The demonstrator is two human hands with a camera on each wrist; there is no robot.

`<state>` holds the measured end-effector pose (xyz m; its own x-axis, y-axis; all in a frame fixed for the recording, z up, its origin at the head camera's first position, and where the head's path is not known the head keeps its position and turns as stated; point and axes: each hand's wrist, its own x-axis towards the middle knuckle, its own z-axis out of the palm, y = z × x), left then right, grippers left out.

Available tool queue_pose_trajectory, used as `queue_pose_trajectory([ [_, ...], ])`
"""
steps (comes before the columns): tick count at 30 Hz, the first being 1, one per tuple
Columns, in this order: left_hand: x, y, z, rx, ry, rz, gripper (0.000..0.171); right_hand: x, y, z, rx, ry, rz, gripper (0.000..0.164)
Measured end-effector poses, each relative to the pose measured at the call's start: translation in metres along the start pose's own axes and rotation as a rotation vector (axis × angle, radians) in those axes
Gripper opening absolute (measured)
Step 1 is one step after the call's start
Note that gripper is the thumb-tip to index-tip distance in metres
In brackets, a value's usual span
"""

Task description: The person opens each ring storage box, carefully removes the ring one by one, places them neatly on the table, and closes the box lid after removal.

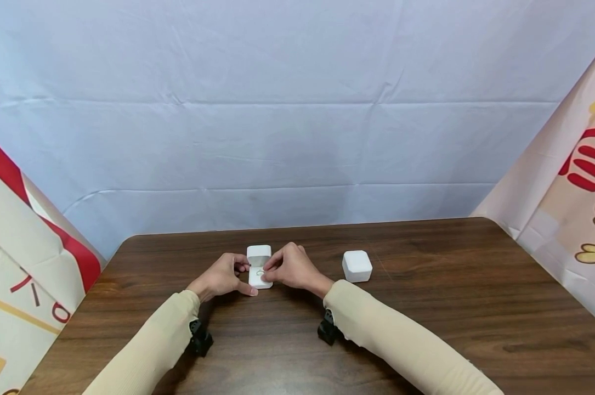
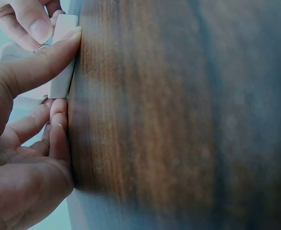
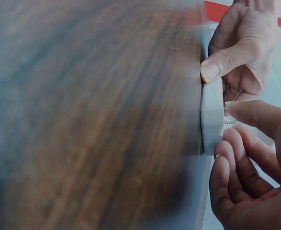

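Note:
A small white ring box [image 1: 254, 283] stands on the table with its lid [image 1: 259, 253] raised at the back. My left hand [image 1: 223, 276] steadies it from the left, thumb along the front edge and fingers against the side. From the right, my right hand [image 1: 295, 267] reaches into the box and pinches a thin ring [image 3: 230, 122] between thumb and forefinger. The ring sits at the cushion, showing small stones along its band in the right wrist view. Fingers partly cover the ring in both wrist views.
A second white box [image 1: 357, 266], closed, stands to the right of my right hand. The dark wood table [image 1: 425, 307] reaches back to a white cloth backdrop [image 1: 297, 131]. Printed cloths hang at both sides. Black wrist cameras [image 1: 199, 338] sit under the sleeves.

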<state>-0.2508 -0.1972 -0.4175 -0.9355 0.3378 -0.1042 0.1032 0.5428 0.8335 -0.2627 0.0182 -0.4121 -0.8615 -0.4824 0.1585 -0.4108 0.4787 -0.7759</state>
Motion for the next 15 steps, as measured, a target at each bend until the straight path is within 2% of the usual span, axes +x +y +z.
queue_pose_trajectory([
  [15, -0.0005, 0.0004, 0.0004, -0.001, -0.005, 0.026, 0.043, 0.0016, 0.0016, 0.0040, -0.030, 0.009, -0.007, 0.006],
])
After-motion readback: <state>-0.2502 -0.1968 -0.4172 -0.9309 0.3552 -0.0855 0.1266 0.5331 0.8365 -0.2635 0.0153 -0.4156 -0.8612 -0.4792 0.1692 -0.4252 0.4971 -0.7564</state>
